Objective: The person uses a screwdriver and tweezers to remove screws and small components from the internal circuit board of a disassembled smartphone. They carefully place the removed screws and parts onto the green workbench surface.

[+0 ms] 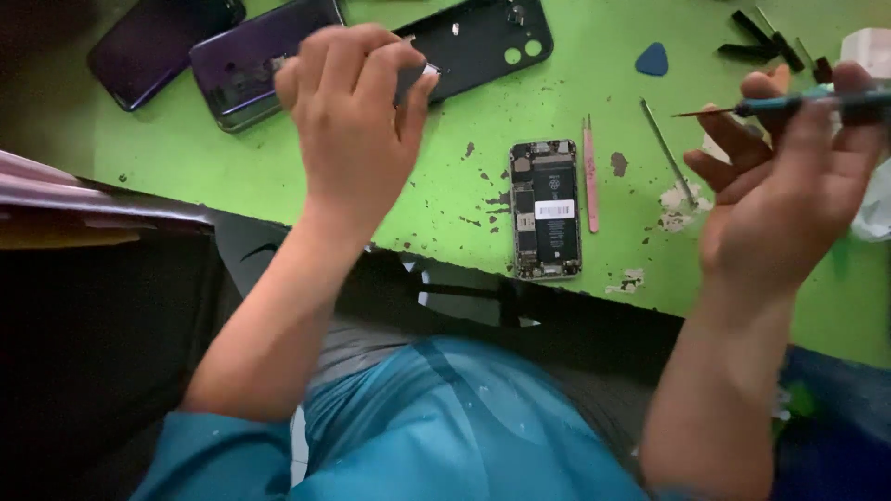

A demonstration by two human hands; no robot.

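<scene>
Above the green worktop (pixel 278 176), my right hand (pixel 789 195) grips a screwdriver (pixel 798 100); my left hand (pixel 357 102) pinches a small part near the open phone (pixel 546 210).

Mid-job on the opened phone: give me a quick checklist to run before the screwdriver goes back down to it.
1. Screwdriver gripped in right hand: ok.
2. Opened phone flat on green table, insides up: ok.
3. Phone steadied by a hand: not ok, both hands are raised off it.
4. Left hand free: cannot tell, it seems to pinch something small.
5. Pink tweezers beside phone: ok.
6. Phone away from table edge: not ok.
</scene>
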